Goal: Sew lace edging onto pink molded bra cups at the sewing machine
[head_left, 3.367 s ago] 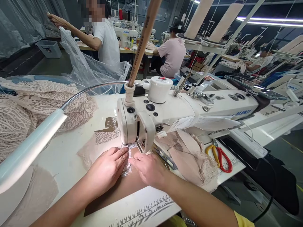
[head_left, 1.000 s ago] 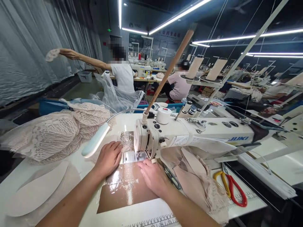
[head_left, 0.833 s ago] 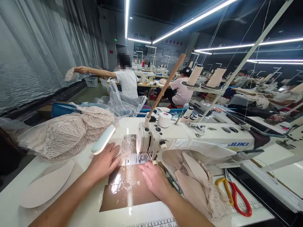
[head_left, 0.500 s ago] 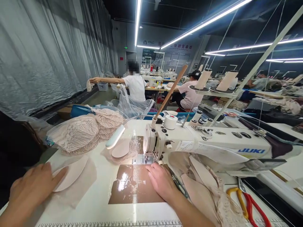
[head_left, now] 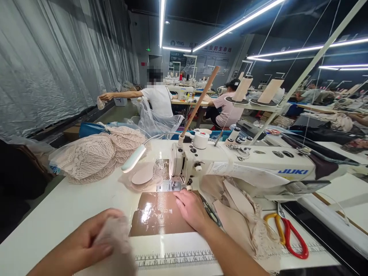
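Observation:
My left hand (head_left: 96,239) pinches a sheer beige piece of fabric (head_left: 116,249), lifted at the front left and partly smeared by motion. My right hand (head_left: 188,209) rests flat, fingers stretched, on the shiny brown sheet (head_left: 153,214) in front of the needle area. Just behind its fingertips is the white sewing machine (head_left: 218,161) with its metal needle plate (head_left: 168,186). Left of the presser foot lies another beige mesh piece with an oval pad (head_left: 143,174). Small dark thread snips (head_left: 211,212) lie beside my right hand.
A pile of beige lace cups (head_left: 92,153) sits at the back left. Beige lace pieces (head_left: 244,226) and scissors with red and yellow handles (head_left: 293,237) lie on the right. A lamp (head_left: 134,158) leans over the table. Two co-workers (head_left: 159,99) sit ahead.
My left hand has picked up the beige fabric from the table's left side and brought it right, toward the brown sheet. My right hand stays on the sheet. The view has shifted slightly.

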Demonstrator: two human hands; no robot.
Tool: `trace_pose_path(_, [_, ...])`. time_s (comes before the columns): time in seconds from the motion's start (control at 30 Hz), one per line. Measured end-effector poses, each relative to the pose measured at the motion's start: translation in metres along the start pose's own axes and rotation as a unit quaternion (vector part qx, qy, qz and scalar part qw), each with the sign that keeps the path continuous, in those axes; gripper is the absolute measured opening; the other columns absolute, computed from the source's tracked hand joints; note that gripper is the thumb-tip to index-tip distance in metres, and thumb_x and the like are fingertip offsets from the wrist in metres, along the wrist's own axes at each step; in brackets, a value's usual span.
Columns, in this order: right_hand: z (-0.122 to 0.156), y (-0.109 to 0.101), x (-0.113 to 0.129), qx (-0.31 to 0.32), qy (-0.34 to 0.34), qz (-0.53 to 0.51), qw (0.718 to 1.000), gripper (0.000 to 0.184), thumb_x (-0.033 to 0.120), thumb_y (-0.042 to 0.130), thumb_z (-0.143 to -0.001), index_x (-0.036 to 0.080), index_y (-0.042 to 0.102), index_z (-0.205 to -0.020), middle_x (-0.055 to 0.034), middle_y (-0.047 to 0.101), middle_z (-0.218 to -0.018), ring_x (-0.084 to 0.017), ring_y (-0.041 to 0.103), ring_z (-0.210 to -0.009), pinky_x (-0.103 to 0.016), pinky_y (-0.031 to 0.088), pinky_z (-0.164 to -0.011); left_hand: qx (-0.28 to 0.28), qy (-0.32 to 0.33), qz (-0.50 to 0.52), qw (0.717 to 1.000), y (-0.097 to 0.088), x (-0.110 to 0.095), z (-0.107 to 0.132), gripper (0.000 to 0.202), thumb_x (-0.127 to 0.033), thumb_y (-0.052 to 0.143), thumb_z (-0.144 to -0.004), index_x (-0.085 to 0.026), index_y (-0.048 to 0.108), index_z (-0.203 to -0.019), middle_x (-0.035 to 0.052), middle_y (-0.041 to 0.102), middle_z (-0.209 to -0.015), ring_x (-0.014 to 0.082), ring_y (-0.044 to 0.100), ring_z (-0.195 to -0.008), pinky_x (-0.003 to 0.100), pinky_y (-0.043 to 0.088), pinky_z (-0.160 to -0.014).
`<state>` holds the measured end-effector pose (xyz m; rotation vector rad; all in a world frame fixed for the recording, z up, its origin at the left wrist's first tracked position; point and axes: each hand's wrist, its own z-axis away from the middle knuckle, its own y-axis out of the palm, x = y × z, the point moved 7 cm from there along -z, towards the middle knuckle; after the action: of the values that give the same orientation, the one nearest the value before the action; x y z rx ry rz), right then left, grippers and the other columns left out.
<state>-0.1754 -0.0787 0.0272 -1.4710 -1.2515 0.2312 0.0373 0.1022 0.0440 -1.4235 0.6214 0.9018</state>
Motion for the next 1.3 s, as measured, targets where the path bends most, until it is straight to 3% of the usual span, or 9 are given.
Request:
trace_pose_path(0.1, [0.003, -0.01, -0.001, -0.042, -0.005, -0.073, 0.996, 0.022, 0.017, 0.043, -0.09, 0.017, 0.065, -0.093, -0.0041, 0.066, -0.078, -0.016, 0.058, -0.073, -0.027, 0.042, -0.069, 0.125, 0.039, 0.012, 0.991, 0.044, -0.036, -0.048, 0.044, -0.031, 0.057, -0.076, -0.025, 0.054, -0.12, 0.0056, 0.062, -0.12, 0.0272, 0.06, -0.105, 0.035, 0.049, -0.089])
trace_pose_path(0.27, [0.011, -0.007, 0.007, 0.019, -0.067, -0.094, 0.993, 0.03, 0.026, 0.046, -0.09, 0.019, 0.06, -0.064, 0.0007, 0.055, -0.059, -0.012, 0.049, -0.058, -0.024, 0.037, -0.059, 0.117, 0.055, -0.05, 0.99, 0.077, -0.037, -0.106, 0.046, -0.018, 0.052, -0.074, -0.02, 0.057, -0.12, 0.0081, 0.062, -0.121, 0.0281, 0.057, -0.111, 0.037, 0.046, -0.094])
trace_pose_path(0.37, [0.015, 0.003, 0.017, 0.086, -0.126, -0.05, 0.987, 0.025, 0.026, 0.052, -0.087, 0.019, 0.062, -0.065, 0.0011, 0.058, -0.062, -0.012, 0.051, -0.062, -0.024, 0.035, -0.061, 0.092, 0.06, -0.072, 0.991, 0.077, -0.033, -0.12, 0.032, -0.023, 0.052, -0.078, -0.02, 0.061, -0.109, 0.007, 0.067, -0.108, 0.0265, 0.062, -0.1, 0.035, 0.048, -0.086])
trace_pose_path(0.57, [0.012, 0.009, 0.015, 0.103, -0.104, 0.012, 0.989, 0.019, 0.024, 0.057, -0.085, 0.018, 0.065, -0.068, 0.0013, 0.06, -0.064, -0.012, 0.052, -0.063, -0.024, 0.034, -0.061, 0.055, 0.049, -0.07, 0.995, 0.072, -0.032, -0.135, 0.024, -0.031, 0.051, -0.08, -0.017, 0.061, -0.096, 0.0093, 0.068, -0.099, 0.0276, 0.062, -0.093, 0.039, 0.047, -0.085])
trace_pose_path(0.77, [0.011, 0.009, 0.015, 0.101, -0.104, 0.024, 0.989, 0.015, 0.024, 0.06, -0.083, 0.019, 0.066, -0.071, 0.0005, 0.062, -0.069, -0.013, 0.054, -0.067, -0.024, 0.035, -0.063, 0.193, 0.038, 0.048, 0.979, 0.087, -0.043, -0.142, 0.051, -0.039, 0.063, -0.075, -0.016, 0.055, -0.119, 0.0089, 0.065, -0.116, 0.025, 0.062, -0.104, 0.033, 0.049, -0.088])
trace_pose_path(0.9, [0.01, 0.009, 0.014, 0.1, -0.098, 0.019, 0.99, 0.016, 0.023, 0.058, -0.085, 0.018, 0.067, -0.072, -0.0008, 0.061, -0.071, -0.014, 0.053, -0.069, -0.024, 0.037, -0.064, 0.279, -0.008, 0.112, 0.954, 0.09, -0.042, -0.146, 0.039, -0.043, 0.064, -0.075, -0.015, 0.063, -0.102, 0.0066, 0.069, -0.098, 0.0224, 0.064, -0.089, 0.029, 0.05, -0.077])
trace_pose_path(1.07, [0.007, 0.004, 0.012, 0.078, -0.057, -0.009, 0.995, 0.008, 0.023, 0.064, -0.079, 0.02, 0.069, -0.074, -0.0034, 0.058, -0.102, -0.014, 0.053, -0.08, -0.025, 0.039, -0.068, 0.3, -0.025, 0.114, 0.947, 0.09, -0.033, -0.148, 0.03, -0.04, 0.069, -0.072, -0.016, 0.063, -0.087, 0.0013, 0.064, -0.077, 0.0159, 0.059, -0.069, 0.024, 0.046, -0.063])
trace_pose_path(1.2, [0.007, 0.007, 0.014, 0.099, -0.069, -0.001, 0.993, 0.017, 0.014, 0.06, -0.078, 0.02, 0.066, -0.064, 0.0021, 0.054, -0.064, -0.013, 0.046, -0.065, -0.024, 0.034, -0.061, 0.284, -0.017, 0.121, 0.951, 0.089, -0.028, -0.151, 0.033, -0.045, 0.07, -0.069, -0.017, 0.052, -0.073, -0.0024, 0.053, -0.067, 0.0117, 0.05, -0.059, 0.021, 0.04, -0.054])
trace_pose_path(1.3, [0.008, 0.006, 0.012, 0.103, -0.059, -0.01, 0.993, 0.019, 0.01, 0.059, -0.074, 0.019, 0.062, -0.057, 0.0035, 0.05, -0.056, -0.011, 0.042, -0.058, -0.024, 0.032, -0.058, 0.233, -0.008, 0.116, 0.966, 0.082, -0.023, -0.157, 0.038, -0.048, 0.065, -0.073, -0.019, 0.04, -0.068, -0.0034, 0.049, -0.066, 0.0103, 0.046, -0.057, 0.021, 0.037, -0.053])
